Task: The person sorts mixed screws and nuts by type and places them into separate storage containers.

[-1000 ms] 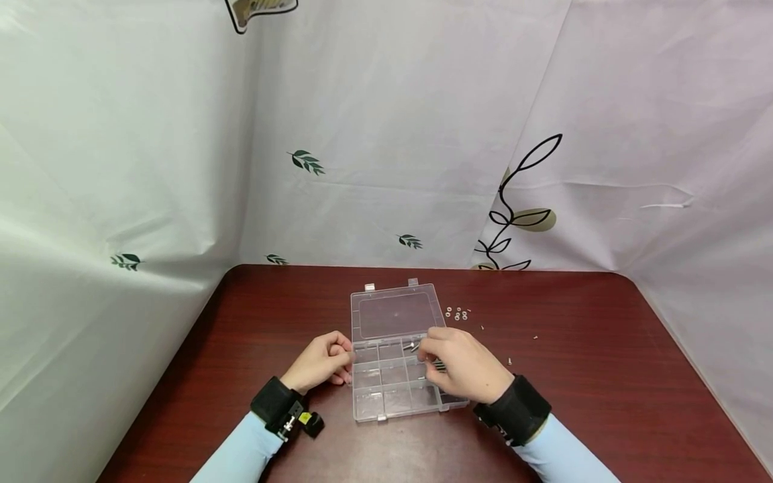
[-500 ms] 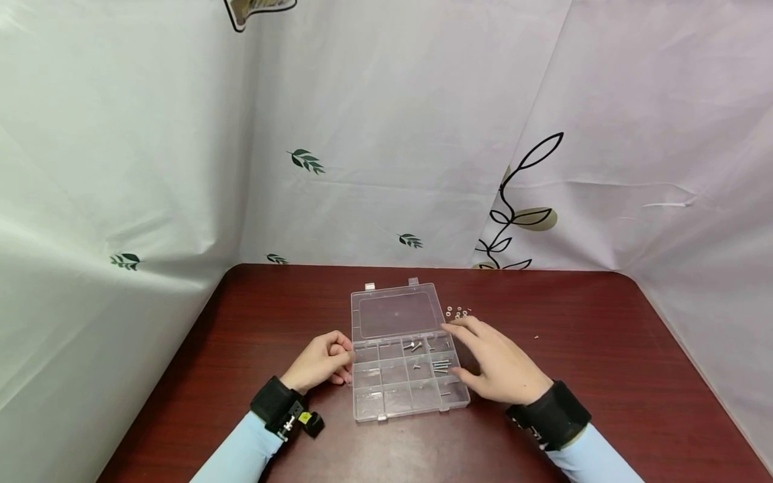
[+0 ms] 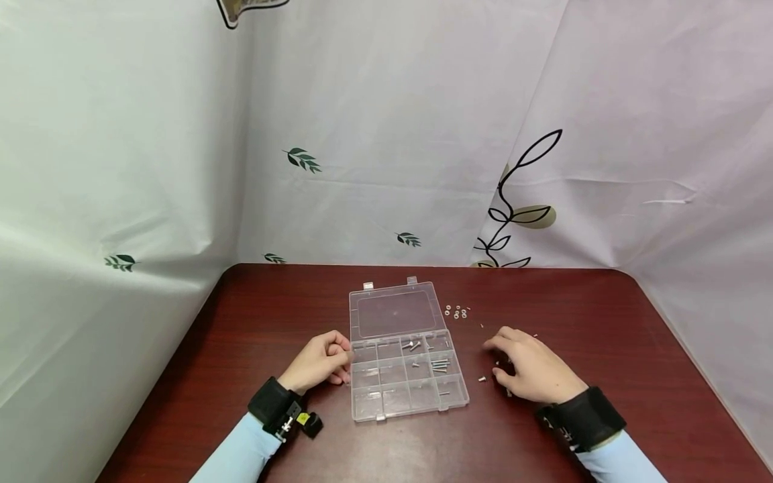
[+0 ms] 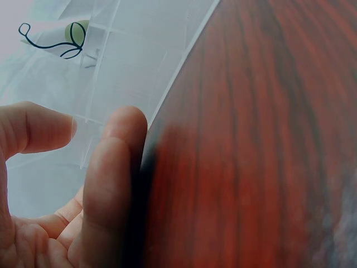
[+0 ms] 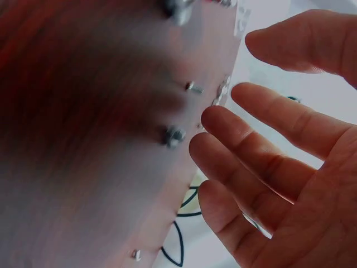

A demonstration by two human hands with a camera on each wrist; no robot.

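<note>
Left hand (image 3: 318, 362) curls loosely against box (image 3: 392, 374) at nine o'clock, grip unclear; right hand (image 3: 539, 369), fingers parted, holds nothing over loose screws (image 5: 194, 87) toward box's three o'clock.

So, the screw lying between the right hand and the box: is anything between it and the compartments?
Only the side wall of the box, facing the screw. Nothing else visible: bare tabletop lies between, and the lid is folded back.
</note>
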